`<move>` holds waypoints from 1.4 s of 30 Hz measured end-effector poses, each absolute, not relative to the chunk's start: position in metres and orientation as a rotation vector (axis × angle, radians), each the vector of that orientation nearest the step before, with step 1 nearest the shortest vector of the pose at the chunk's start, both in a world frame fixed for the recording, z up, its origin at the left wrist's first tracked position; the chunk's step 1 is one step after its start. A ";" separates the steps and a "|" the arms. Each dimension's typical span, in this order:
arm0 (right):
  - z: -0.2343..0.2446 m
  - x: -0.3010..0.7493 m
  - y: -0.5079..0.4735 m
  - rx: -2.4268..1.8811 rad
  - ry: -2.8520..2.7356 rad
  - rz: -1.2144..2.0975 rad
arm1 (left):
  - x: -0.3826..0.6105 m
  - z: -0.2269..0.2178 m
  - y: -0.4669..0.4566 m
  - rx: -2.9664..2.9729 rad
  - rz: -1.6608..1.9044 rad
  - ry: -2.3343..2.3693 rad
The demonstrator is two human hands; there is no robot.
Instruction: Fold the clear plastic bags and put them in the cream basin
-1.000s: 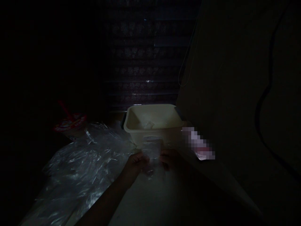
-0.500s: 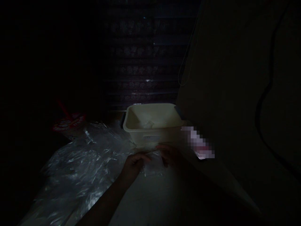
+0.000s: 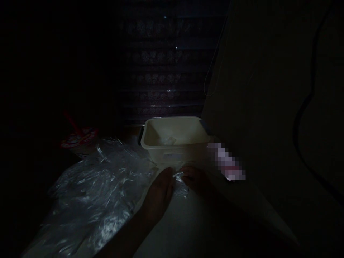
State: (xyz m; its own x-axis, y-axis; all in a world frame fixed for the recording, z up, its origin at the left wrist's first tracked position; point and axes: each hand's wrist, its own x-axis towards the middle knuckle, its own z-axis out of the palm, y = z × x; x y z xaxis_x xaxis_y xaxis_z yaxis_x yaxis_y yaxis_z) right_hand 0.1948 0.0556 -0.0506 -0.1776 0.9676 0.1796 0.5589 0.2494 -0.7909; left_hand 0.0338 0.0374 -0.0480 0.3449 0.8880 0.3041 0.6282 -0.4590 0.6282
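A small clear plastic bag [image 3: 181, 187], crumpled and shiny, is held between my two hands just in front of the cream bin [image 3: 176, 156]. My left hand [image 3: 161, 190] closes on its left side, and the fingers point away from me. My right hand [image 3: 195, 176] grips the upper right edge with bent fingers. Dim light hides the thumbs and the exact grip. Inside the bin lies a small clear plastic piece [image 3: 169, 141]. Left of my left hand spreads a heap of clear plastic bags [image 3: 96, 193].
A cup with a red patterned lid and red straw [image 3: 80, 138] stands behind the heap at left. A pixelated pinkish item [image 3: 227, 162] lies right of the bin. Slatted blinds [image 3: 161, 71] hang behind, and a dark cable [image 3: 297, 125] runs down the right side.
The bag lay flat and spread between my hands; now it is gathered and crumpled. My left hand has turned and moved right, closer to my right hand.
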 end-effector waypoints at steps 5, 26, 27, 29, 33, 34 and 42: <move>-0.051 0.194 0.044 -1.422 -1.966 0.167 | 0.043 -0.055 0.032 2.758 0.391 1.320; -0.054 0.183 0.020 -1.432 -2.536 -0.070 | 0.040 -0.048 0.027 2.823 0.111 1.364; -0.054 0.183 0.020 -1.437 -2.534 -0.070 | 0.040 -0.048 0.027 2.824 0.115 1.370; -0.054 0.183 0.020 -1.450 -2.528 -0.066 | 0.039 -0.049 0.027 2.823 0.116 1.376; -0.056 0.182 0.020 -1.450 -2.520 -0.072 | 0.039 -0.048 0.026 2.824 0.099 1.375; -0.056 0.182 0.020 -1.446 -2.519 -0.071 | 0.039 -0.048 0.025 2.823 0.097 1.379; -0.054 0.182 0.021 -1.445 -2.536 -0.044 | 0.041 -0.046 0.025 2.818 0.053 1.387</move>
State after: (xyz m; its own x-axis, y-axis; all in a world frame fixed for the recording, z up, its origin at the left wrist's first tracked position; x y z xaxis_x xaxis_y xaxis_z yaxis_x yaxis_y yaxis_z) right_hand 0.1818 0.0206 -0.0542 -0.4914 0.8461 0.2065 0.8527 0.5156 -0.0835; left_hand 0.0407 0.0255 -0.0460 0.6096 0.7921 0.0300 0.7921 -0.6102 0.0154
